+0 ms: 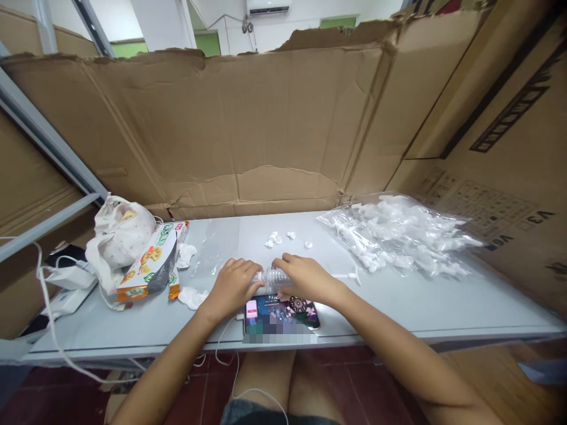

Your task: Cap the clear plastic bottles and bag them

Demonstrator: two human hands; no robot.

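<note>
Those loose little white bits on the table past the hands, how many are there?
3 show: a clump, one just right of it, and one further right. The clump may be several pieces. More could be hidden by the hands.

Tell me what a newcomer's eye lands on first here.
Both hands, left hand and right hand, grip a small clear ribbed piece at the table's near edge, just above a lit phone. To the right lies a clear bag of white plastic parts; torn cardboard walls the table.

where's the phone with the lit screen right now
In the head view, the smartphone with the lit screen lies flat at the grey table's near edge, centre, just below both hands.
</note>
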